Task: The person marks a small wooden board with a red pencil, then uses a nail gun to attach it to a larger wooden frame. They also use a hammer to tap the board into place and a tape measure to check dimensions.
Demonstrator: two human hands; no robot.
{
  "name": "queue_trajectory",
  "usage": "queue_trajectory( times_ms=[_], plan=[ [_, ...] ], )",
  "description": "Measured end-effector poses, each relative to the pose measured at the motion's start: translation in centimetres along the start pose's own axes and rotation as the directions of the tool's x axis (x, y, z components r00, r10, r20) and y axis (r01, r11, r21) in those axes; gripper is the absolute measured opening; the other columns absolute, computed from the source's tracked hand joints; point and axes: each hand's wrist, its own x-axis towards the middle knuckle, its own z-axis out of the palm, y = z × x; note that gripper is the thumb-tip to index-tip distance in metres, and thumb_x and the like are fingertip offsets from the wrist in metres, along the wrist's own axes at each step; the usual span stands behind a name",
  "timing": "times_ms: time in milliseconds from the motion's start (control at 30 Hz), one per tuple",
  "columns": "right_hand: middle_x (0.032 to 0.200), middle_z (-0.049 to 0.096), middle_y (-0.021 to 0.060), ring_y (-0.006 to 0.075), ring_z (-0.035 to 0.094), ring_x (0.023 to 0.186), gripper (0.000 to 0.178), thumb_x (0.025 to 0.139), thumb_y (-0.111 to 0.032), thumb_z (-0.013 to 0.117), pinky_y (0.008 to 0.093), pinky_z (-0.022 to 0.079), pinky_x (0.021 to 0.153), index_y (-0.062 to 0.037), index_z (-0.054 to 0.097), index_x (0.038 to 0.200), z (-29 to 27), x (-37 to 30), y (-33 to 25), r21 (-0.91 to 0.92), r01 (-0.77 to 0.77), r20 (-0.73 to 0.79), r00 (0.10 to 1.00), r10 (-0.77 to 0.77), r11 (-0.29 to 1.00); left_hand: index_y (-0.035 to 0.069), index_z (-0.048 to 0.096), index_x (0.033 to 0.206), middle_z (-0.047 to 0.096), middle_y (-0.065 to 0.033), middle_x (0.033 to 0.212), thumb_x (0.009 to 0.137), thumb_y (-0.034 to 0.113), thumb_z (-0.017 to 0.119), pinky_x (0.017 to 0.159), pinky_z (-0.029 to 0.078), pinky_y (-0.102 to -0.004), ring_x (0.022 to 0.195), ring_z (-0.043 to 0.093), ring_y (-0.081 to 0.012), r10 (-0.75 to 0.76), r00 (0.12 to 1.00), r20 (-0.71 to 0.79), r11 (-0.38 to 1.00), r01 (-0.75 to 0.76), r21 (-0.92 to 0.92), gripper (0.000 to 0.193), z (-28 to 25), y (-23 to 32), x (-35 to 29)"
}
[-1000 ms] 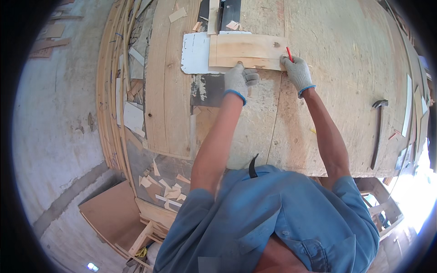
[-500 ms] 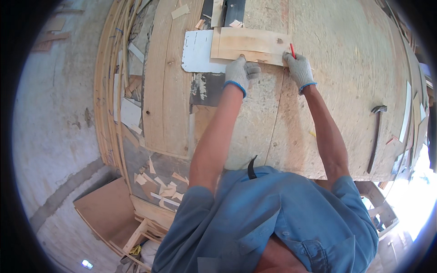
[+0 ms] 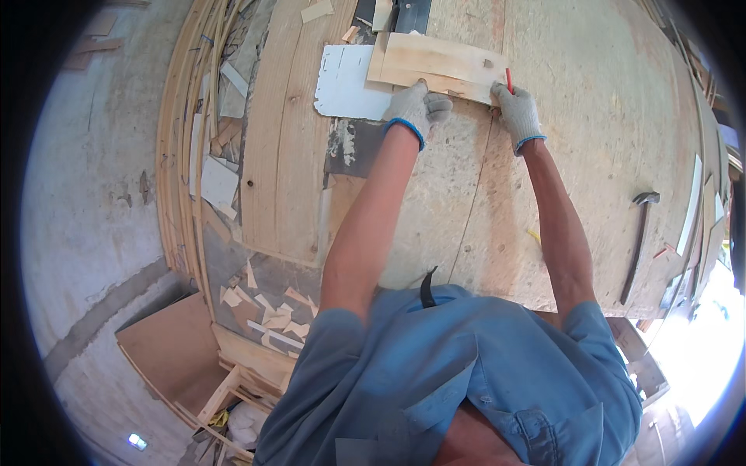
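Note:
A thin, pale wooden board (image 3: 439, 62) with a dark knot near its right end spans the space between my hands at the far side of the workbench. My left hand (image 3: 417, 106), in a white knitted glove with a blue cuff, pinches its near edge, thumb on top and fingers curled. At the board's right corner, my gloved right hand (image 3: 516, 113) grips the edge. A red pencil (image 3: 509, 80) sticks up from that same hand. Under the board's left end shows the edge of another thin wooden piece (image 3: 375, 62), above a white plate (image 3: 342, 81) with chipped edges.
A claw hammer (image 3: 640, 241) lies at the right of the wooden workbench (image 3: 590, 155). Long thin strips (image 3: 183, 140) run along its left side. Small wood offcuts (image 3: 276, 318) are scattered at the near left, above a brown box (image 3: 175, 342). Dark strips (image 3: 412, 17) lie beyond the board.
The board has turned slightly, its right end dipping toward me, exposing the edge of a piece beneath at its left. Both hands keep their hold. The whole view has shifted a little.

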Motion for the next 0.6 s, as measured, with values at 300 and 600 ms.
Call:
queue_trajectory(
  times_ms=[300, 600],
  plan=[
    [0.073, 0.064, 0.0029, 0.0122, 0.062, 0.060, 0.041, 0.100, -0.040, 0.071, 0.0305, 0.046, 0.053, 0.0007, 0.072, 0.092, 0.1, 0.6, -2.0, -0.014, 0.020, -0.007, 1.000, -0.020, 1.000, -0.002, 0.057, 0.124, 0.074, -0.0208, 0.092, 0.115, 0.028, 0.047, 0.051, 0.062, -0.0364, 0.067, 0.075, -0.0283, 0.047, 0.999, 0.015, 0.998, -0.047, -0.034, 0.033, 1.2, 1.0, 1.4],
    [0.073, 0.065, 0.0050, 0.0159, 0.066, 0.061, 0.047, 0.099, -0.042, 0.069, 0.0347, 0.050, 0.058, 0.0051, 0.074, 0.098, 0.0, 2.8, -1.5, -0.064, 0.047, -0.024, 0.999, -0.048, 0.997, 0.001, 0.056, 0.124, 0.074, -0.0205, 0.090, 0.115, 0.027, 0.045, 0.055, 0.064, -0.0390, 0.071, 0.076, -0.0295, 0.048, 0.997, 0.057, 0.997, -0.044, -0.062, 0.030, 1.6, 1.7, 2.9]
  ],
)
